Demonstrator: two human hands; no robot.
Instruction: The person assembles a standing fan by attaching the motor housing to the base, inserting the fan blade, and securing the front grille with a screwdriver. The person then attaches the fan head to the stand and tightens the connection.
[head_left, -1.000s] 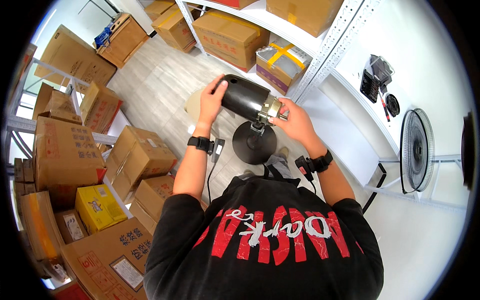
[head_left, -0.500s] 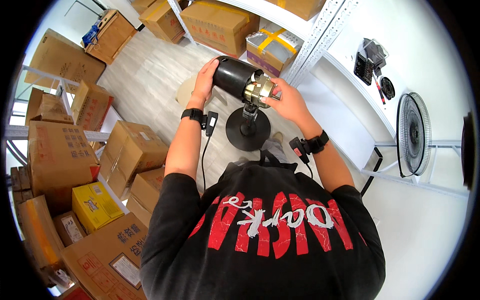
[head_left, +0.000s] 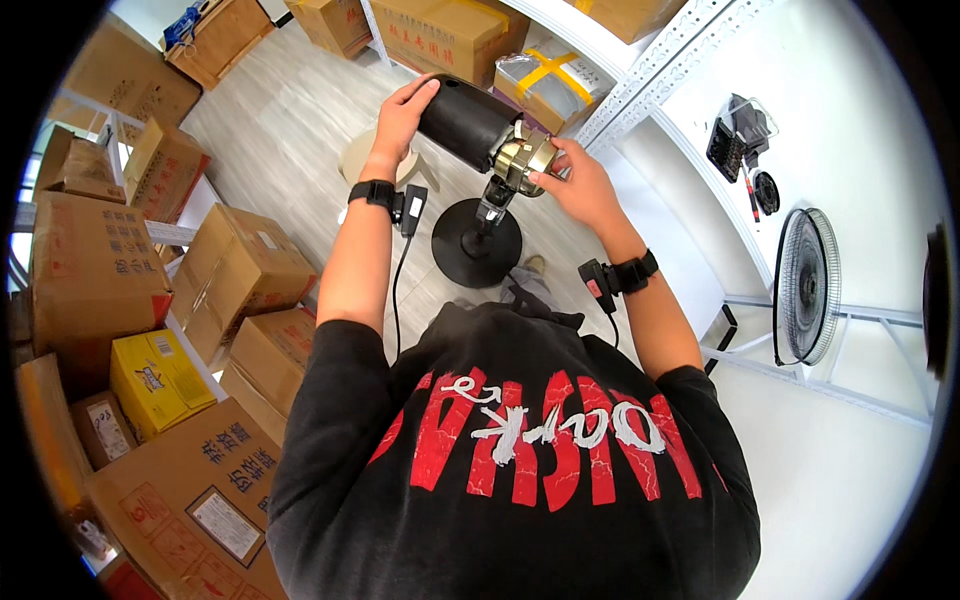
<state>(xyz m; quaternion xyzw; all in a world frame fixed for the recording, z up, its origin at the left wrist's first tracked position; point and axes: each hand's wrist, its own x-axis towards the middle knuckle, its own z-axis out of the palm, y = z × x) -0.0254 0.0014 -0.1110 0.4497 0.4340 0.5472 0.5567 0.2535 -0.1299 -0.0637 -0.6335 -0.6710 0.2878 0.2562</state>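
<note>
A floor-standing fan, its blades and front guard off, stands in front of me on a round black base (head_left: 477, 250). My left hand (head_left: 403, 115) grips the far left end of the black cylindrical motor cover (head_left: 462, 118), fingers over its top. The cover lies tilted, its open end around or against the back of the brass-coloured fan motor (head_left: 528, 160); I cannot tell how far over it reaches. My right hand (head_left: 580, 190) pinches the motor's right end between thumb and fingers. Below the motor, the tilt joint (head_left: 495, 200) joins it to the stand.
On the white shelf (head_left: 670, 170) to the right lie a black tool case (head_left: 725, 148), a red screwdriver (head_left: 751, 198) and a small round black part (head_left: 766, 192). A wire fan guard (head_left: 808, 285) leans nearby. Cardboard boxes (head_left: 240, 275) line the left; a beige stool (head_left: 360, 160) stands behind the fan.
Both hands, with the cover and motor, have moved slightly farther away. Slightly more of the motor shows beside the cover. The whole view has shifted a little.
</note>
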